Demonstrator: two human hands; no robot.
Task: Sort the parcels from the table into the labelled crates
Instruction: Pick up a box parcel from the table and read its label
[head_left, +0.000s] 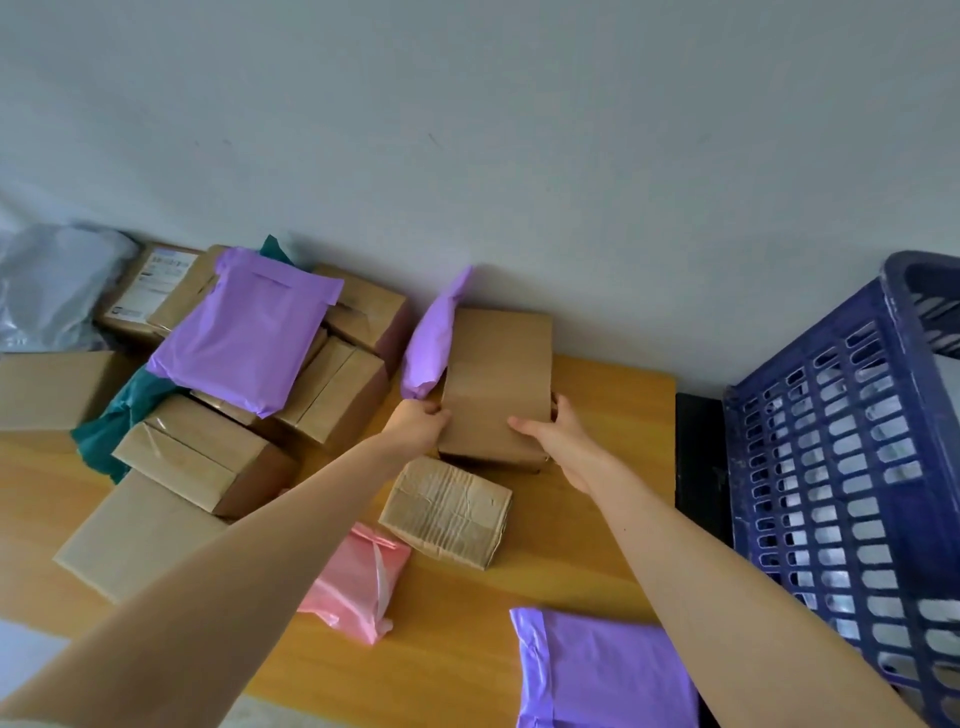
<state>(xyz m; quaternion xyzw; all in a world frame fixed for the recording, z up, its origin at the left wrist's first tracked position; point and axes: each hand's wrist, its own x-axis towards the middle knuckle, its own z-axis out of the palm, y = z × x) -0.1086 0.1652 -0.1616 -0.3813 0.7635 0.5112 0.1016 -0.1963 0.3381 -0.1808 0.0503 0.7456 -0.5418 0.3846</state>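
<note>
A plain brown cardboard box (496, 379) sits on the wooden table (613, 415) close to the wall. My left hand (415, 423) grips its near left corner, and my right hand (558, 439) holds its near right side with the thumb on top. A slim purple mailer bag (434, 338) leans against the box's left side. A blue slatted crate (852, 467) stands to the right of the table; no label shows on it.
A pile of brown boxes (208, 457) with a purple mailer (249, 332) and a green bag (119, 415) fills the left. Nearer lie a wrinkled taped box (447, 512), a pink bag (358, 587) and another purple mailer (602, 670). A grey bag (52, 286) sits far left.
</note>
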